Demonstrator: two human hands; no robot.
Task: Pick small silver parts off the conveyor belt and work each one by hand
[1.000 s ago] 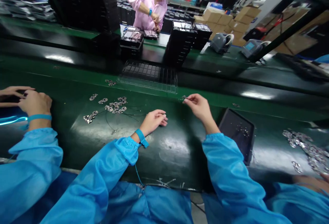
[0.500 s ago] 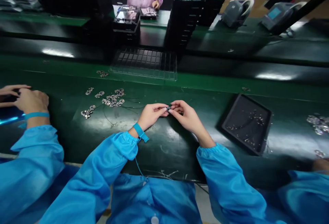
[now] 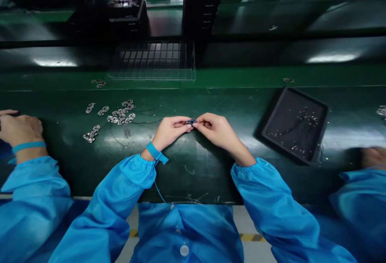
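My left hand [image 3: 169,130] and my right hand [image 3: 216,128] meet over the dark green belt [image 3: 187,162], both pinching one small metal part [image 3: 191,122] between their fingertips. The left wrist wears a blue strap [image 3: 154,152] with a cord. A scatter of similar small metal parts [image 3: 116,115] lies on the belt to the left of my hands. A clear gridded tray [image 3: 155,60] sits beyond my hands.
A black tray [image 3: 297,124] with tiny bits lies to the right. A co-worker's hand with a blue wrist strap [image 3: 19,128] rests at far left; another co-worker's sleeve [image 3: 362,190] shows at right. Stacked black trays [image 3: 202,1] stand at the back.
My right hand came back from the far side of the belt and joined the left hand on a small part. The view has tilted downward.
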